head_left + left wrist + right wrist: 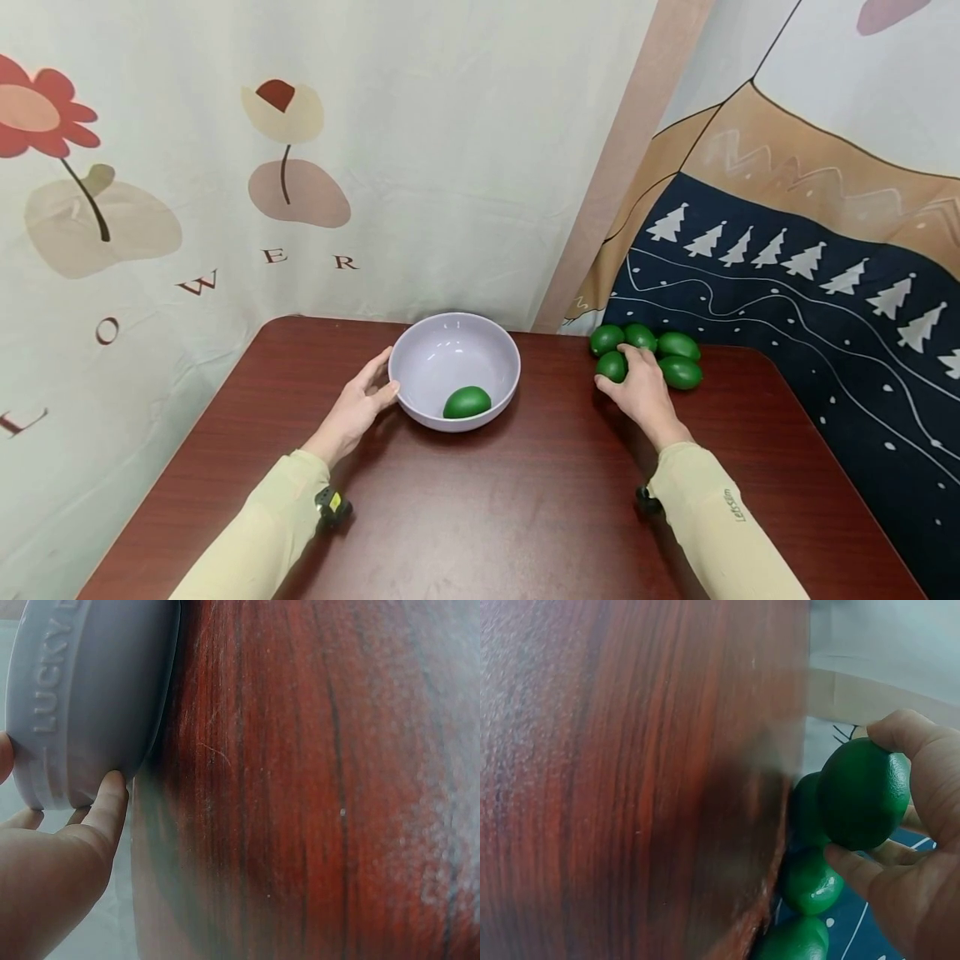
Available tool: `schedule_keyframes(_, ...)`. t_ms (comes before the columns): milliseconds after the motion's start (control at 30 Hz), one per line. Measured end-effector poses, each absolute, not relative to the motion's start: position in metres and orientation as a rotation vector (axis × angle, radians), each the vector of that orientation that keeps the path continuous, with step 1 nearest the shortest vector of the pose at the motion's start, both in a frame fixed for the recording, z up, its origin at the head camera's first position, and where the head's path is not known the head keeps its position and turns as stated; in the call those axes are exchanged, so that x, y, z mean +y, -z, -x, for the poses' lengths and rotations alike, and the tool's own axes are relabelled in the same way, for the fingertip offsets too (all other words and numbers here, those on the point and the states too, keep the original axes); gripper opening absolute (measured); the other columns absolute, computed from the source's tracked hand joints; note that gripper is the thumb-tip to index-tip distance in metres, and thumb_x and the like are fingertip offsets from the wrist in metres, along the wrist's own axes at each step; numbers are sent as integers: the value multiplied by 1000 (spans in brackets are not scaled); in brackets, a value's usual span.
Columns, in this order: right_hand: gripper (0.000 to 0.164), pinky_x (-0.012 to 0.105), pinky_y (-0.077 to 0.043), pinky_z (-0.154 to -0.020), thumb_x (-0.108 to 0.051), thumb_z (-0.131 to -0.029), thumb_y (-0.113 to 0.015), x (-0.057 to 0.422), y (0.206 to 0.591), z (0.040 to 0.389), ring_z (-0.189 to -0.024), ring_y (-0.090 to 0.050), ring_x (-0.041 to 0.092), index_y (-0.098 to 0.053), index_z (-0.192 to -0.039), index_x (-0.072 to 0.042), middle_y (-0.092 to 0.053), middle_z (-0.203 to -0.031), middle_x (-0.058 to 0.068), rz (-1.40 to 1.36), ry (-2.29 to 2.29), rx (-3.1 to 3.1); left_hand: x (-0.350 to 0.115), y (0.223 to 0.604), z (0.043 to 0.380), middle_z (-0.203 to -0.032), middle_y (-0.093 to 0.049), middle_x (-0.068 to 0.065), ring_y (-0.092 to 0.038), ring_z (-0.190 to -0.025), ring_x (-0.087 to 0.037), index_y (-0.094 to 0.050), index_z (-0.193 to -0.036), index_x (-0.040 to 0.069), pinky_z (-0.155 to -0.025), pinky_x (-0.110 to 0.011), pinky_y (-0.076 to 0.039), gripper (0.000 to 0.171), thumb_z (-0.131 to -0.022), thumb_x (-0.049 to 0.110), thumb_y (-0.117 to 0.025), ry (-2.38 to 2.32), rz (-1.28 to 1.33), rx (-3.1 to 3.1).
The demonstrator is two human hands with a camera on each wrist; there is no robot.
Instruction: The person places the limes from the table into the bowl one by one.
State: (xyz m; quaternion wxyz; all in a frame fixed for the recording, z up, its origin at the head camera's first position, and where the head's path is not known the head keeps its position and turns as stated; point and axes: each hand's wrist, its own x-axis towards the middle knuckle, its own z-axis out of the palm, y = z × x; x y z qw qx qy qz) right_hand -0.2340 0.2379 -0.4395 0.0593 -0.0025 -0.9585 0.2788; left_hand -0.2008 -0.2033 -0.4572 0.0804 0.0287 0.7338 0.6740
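Observation:
A pale lilac bowl (420,367) stands on the table with one green lime (467,402) lying inside it. My left hand (360,410) holds the bowl at its left side, thumb at the rim. In the left wrist view, the fingers (111,799) of that hand touch the bowl's outer wall (105,690), which bears raised letters. At the right, my right hand (641,390) grips a lime (862,795) between thumb and fingers. More limes lie clustered around it, among them one lime (681,372) beside the hand and another (678,345) behind.
The dark red wooden table (480,517) ends at the back against a pale printed curtain (450,208). A dark blue cloth with white trees (802,261) hangs along the right side, close behind the limes.

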Motion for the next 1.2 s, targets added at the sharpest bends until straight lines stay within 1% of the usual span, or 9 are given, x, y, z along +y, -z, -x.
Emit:
schedule_keyframes(200,70,64,-44,-109,-27,-91,-73,235,436,234,-128,-49,48,-47,-148,4,-43,-148,31,5,-847,-2892,-204,457,201,-166,-24,-24,-39,-142,-40,-18,-167,12,-105,-23,-50,68,-108,3,-50,-2006,-79,2194)
schedule_keyframes(400,70,64,-44,-108,-28,-91,-74,231,433,234,-128,-48,48,-47,-148,3,-44,-147,30,3,-845,-2895,-204,457,201,-167,-24,-24,-39,-142,-40,-18,-167,13,-109,-30,-49,67,-108,4,-50,-1992,-74,2204)
schedule_keyframes(500,70,65,-44,-108,-29,-91,-74,229,431,235,-128,-49,49,-47,-148,3,-44,-147,30,-5,-843,-2899,-203,457,201,-166,-24,-24,-39,-142,-40,-18,-167,13,-110,-32,-48,67,-108,3,-49,-1996,-77,2206)
schedule_keyframes(567,70,65,-44,-107,-29,-92,-74,228,430,235,-129,-49,49,-47,-149,3,-44,-148,30,-14,-843,-2899,-203,457,201,-166,-24,-25,-39,-142,-40,-18,-167,12,-109,-29,-49,67,-108,3,-49,-2002,-79,2205)
schedule_keyframes(733,71,65,-45,-106,-30,-91,-75,225,430,236,-128,-49,47,-48,-149,2,-45,-147,29,-28,-845,-2889,-203,458,202,-166,-24,-26,-39,-142,-41,-18,-166,10,-102,-20,-51,67,-108,2,-50,-2016,-89,2199)
schedule_keyframes(867,72,65,-45,-106,-31,-91,-75,224,428,237,-127,-48,47,-48,-149,2,-45,-147,30,-40,-850,-2888,-204,459,202,-166,-25,-26,-39,-142,-41,-18,-166,10,-99,-16,-51,67,-107,1,-49,-2030,-90,2189)
schedule_keyframes(1000,71,66,-45,-106,-30,-91,-75,223,427,237,-128,-48,47,-48,-149,1,-45,-148,29,-56,-861,-2882,-204,458,202,-166,-25,-25,-39,-141,-41,-18,-166,10,-98,-15,-51,67,-107,1,-49,-2032,-88,2188)
schedule_keyframes(1200,70,65,-46,-106,-30,-91,-75,221,425,236,-127,-47,46,-48,-148,0,-45,-148,28,-74,-863,-2872,-203,457,201,-166,-24,-25,-39,-141,-40,-17,-166,10,-100,-18,-50,67,-108,1,-49,-2022,-81,2189)
